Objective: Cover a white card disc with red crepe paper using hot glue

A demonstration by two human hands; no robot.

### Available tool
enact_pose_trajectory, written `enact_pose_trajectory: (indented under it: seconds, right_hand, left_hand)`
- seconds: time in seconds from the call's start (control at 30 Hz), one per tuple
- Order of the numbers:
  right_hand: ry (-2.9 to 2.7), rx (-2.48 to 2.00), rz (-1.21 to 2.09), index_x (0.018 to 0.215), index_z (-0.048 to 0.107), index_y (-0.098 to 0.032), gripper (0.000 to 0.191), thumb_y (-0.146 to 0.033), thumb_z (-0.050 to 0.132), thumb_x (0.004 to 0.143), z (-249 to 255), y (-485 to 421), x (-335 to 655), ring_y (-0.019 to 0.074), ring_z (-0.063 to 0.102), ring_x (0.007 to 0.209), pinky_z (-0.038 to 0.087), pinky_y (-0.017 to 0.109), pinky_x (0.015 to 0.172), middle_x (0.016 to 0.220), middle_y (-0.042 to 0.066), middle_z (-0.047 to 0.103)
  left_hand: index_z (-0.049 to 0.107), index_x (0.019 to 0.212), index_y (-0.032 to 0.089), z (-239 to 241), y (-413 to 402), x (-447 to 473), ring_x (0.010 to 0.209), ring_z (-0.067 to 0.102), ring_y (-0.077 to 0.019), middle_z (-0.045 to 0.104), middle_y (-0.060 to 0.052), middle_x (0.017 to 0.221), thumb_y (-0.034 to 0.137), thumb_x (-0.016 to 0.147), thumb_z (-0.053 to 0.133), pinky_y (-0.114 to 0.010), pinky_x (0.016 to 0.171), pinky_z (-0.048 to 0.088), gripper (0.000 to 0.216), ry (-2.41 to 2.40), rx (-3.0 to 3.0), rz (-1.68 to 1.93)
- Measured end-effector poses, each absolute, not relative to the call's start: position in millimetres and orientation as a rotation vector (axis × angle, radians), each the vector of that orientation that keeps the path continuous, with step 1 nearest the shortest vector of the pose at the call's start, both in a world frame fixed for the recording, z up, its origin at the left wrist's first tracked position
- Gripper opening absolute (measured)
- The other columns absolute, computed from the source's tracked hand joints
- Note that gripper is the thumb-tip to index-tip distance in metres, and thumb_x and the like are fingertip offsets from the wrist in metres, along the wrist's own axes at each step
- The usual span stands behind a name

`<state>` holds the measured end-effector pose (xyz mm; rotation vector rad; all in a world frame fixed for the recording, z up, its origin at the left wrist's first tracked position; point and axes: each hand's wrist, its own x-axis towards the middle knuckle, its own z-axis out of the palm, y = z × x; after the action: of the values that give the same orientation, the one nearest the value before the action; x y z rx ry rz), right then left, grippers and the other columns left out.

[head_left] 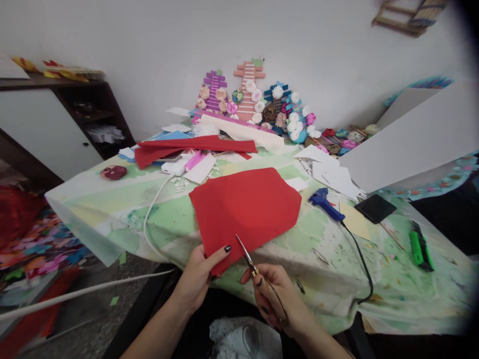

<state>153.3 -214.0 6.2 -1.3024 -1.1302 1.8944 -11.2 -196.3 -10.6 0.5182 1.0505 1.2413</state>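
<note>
A large piece of red fabric (247, 204) lies over the near part of the table, its near corner lifted at the front edge. My left hand (200, 271) pinches that corner, thumb on top and fingers hidden underneath. Gold-handled scissors (247, 257) are in my right hand (279, 294), fingers wrapped round the handles. Their blades point up and left over the red piece, close to my left thumb. Whether the lower blade is under the fabric I cannot tell.
A blue glue gun (327, 203) with a black cord lies right of the fabric. Beyond it are a black phone-like slab (375, 208) and a green cutter (421, 247). Folded red material (194, 147) and a white power strip (177, 165) sit at the back left. Decorated stick crafts (249, 94) lean against the wall.
</note>
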Motion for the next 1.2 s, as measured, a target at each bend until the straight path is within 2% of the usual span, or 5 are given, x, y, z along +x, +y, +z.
enact_pose_trajectory:
  seconds: [0.2,0.6,0.8,1.0,1.2]
  right_hand:
    - [-1.091,-1.294,1.904,0.082,0.051,-0.016,0.070,-0.082,0.056,0.059,5.6,-214.4,150.7,0.0008,0.020,0.026,0.019,0.015,0.027,0.036,-0.014,0.033]
    - [-1.208,-1.239,1.844,0.082,0.052,-0.015,0.066,-0.079,0.053,0.066,6.7,-203.4,146.4,0.0047,0.031,0.029,0.023,0.016,0.028,0.039,-0.011,0.035]
    - [-1.217,-1.246,1.863,0.076,0.052,-0.016,0.066,-0.080,0.054,0.064,8.7,-194.7,143.2,0.0037,0.029,0.027,0.021,0.016,0.027,0.037,-0.011,0.035]
    - [-1.200,-1.313,1.877,0.075,0.055,-0.014,0.070,-0.081,0.060,0.054,10.4,-191.4,141.6,0.0020,0.024,0.024,0.019,0.015,0.025,0.034,-0.012,0.035]
    - [-1.202,-1.339,1.892,0.069,0.052,-0.017,0.069,-0.083,0.059,0.051,8.6,-189.3,138.0,0.0026,0.025,0.022,0.020,0.015,0.023,0.030,-0.012,0.033]
  left_hand:
    - [0.067,0.079,0.009,-13.2,-194.4,-9.1,0.047,0.049,-0.0067,0.064,-0.002,0.062,0.038,0.056,0.084,-0.016,0.041,0.034,0.041,1.127,0.546,1.247]
    - [0.069,0.087,0.009,-11.0,-197.0,-9.0,0.058,0.056,-0.0106,0.068,-0.004,0.071,0.037,0.060,0.082,-0.019,0.055,0.045,0.041,1.069,0.575,1.231]
    - [0.069,0.089,0.010,-12.1,-196.3,-9.9,0.064,0.060,-0.0129,0.071,-0.008,0.081,0.035,0.060,0.082,-0.022,0.062,0.049,0.040,1.053,0.562,1.233]
    - [0.066,0.074,0.010,-9.6,-196.7,-11.5,0.051,0.052,-0.0088,0.064,-0.002,0.062,0.037,0.058,0.083,-0.022,0.058,0.049,0.035,1.058,0.555,1.240]
    - [0.068,0.079,0.010,-9.2,-197.8,-11.9,0.056,0.057,-0.0106,0.067,-0.003,0.068,0.037,0.057,0.083,-0.021,0.059,0.048,0.038,1.065,0.552,1.238]
